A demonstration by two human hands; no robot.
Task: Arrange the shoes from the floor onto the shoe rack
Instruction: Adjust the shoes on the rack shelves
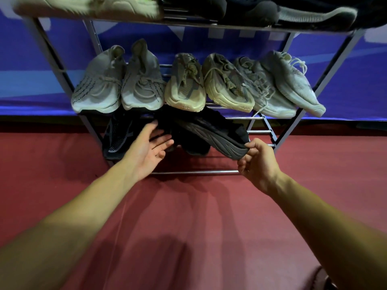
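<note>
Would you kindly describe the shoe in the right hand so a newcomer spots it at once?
On the metal shoe rack before the blue wall, find the lowest tier. The right hand pinches a dark shoe tipped sideways, ridged grey sole showing, unlike the dotted black shoe left of it.

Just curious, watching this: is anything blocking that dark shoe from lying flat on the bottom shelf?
Yes, it seems so: the dark shoe, pinched by the right hand, rests tilted across another black shoe under it. The bare bars to its right look free.
</note>
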